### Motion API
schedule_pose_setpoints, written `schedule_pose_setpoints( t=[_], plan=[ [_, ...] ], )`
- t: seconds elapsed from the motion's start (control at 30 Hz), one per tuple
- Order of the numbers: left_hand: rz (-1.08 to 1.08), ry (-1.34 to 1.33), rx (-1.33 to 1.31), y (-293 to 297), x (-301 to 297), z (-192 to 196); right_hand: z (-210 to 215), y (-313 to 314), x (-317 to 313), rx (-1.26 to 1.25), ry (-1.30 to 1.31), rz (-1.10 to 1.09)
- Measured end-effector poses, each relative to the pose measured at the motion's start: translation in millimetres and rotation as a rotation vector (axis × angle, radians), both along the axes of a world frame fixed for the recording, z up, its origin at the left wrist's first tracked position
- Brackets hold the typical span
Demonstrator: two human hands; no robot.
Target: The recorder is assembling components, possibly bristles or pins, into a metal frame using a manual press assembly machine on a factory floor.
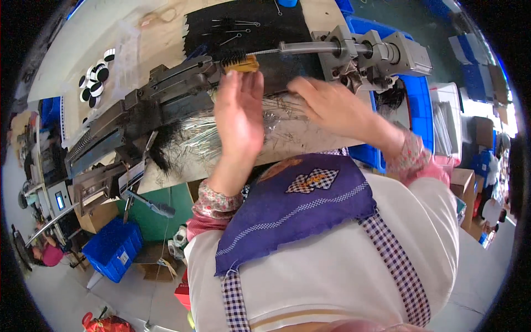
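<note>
My left hand is raised at the bench vise-like metal fixture, its fingers close together. At its fingertips is a small yellow piece, pressed against the black bristles of a twisted-wire brush. The brush's wire stem runs right into a metal spindle. To the right, lower than the spindle, my right hand has its fingers curled in; blur hides whether anything is between them. Loose wires and black bristles lie below my left hand.
Several finished wire brushes with looped ends lie on a black cloth behind the spindle. Black-and-white round pieces sit at the left. A motor block stands right. Blue crates are beside the bench.
</note>
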State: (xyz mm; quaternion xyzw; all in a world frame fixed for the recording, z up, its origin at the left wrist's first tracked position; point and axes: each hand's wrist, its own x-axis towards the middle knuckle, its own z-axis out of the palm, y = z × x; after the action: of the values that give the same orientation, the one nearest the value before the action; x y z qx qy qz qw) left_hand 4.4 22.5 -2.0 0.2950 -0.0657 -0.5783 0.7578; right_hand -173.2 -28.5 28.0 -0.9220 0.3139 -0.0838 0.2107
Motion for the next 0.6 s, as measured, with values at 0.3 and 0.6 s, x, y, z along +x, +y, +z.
schedule_pose_setpoints(
  t=[0.3,0.6],
  plan=[
    [-0.3,-0.11,-0.07,64.0,-2.5,6.2,-91.6,7.7,-75.0,0.213,0.082,-0.093],
    [0.642,-2.072,1.396,281.6,191.3,-67.4,-20.3,-2.8,-59.7,0.095,-0.428,-0.177]
  ],
)
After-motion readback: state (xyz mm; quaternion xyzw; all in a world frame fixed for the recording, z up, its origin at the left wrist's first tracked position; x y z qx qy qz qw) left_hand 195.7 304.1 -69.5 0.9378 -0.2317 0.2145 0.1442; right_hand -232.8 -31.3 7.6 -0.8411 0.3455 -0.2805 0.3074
